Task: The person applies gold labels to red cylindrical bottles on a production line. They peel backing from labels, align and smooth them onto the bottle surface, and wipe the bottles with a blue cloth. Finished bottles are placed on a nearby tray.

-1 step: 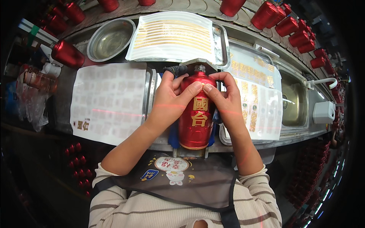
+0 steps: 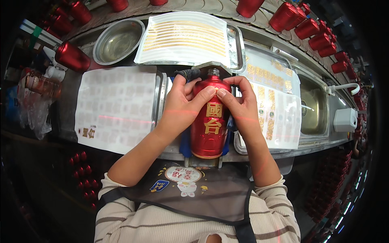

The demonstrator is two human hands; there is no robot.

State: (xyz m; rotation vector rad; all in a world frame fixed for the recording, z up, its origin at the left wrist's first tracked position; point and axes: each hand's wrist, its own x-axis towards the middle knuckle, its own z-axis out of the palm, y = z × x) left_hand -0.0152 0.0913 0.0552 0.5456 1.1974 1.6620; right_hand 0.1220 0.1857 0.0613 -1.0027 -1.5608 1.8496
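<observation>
A glossy red bottle (image 2: 204, 141) with raised gold characters lies in front of me, its clear glass neck (image 2: 213, 72) pointing away. My left hand (image 2: 183, 104) grips its left shoulder; a dark covering (image 2: 188, 74) wraps one fingertip. From the other side my right hand (image 2: 242, 104) holds the right shoulder, fingers curled around it. Both thumbs press side by side just above the gold characters, on a small gold spot (image 2: 216, 90) that they mostly hide. Blue cloth or padding (image 2: 185, 143) shows under the bottle, on a metal holder.
White decal sheets lie left (image 2: 115, 109), at the back with gold strips (image 2: 184, 38), and right with gold pieces (image 2: 279, 121). A metal bowl (image 2: 117, 42) and another red bottle (image 2: 73, 56) stand back left. Beyond the right sheets is a sink (image 2: 314, 113). More red bottles (image 2: 283, 16) line the back.
</observation>
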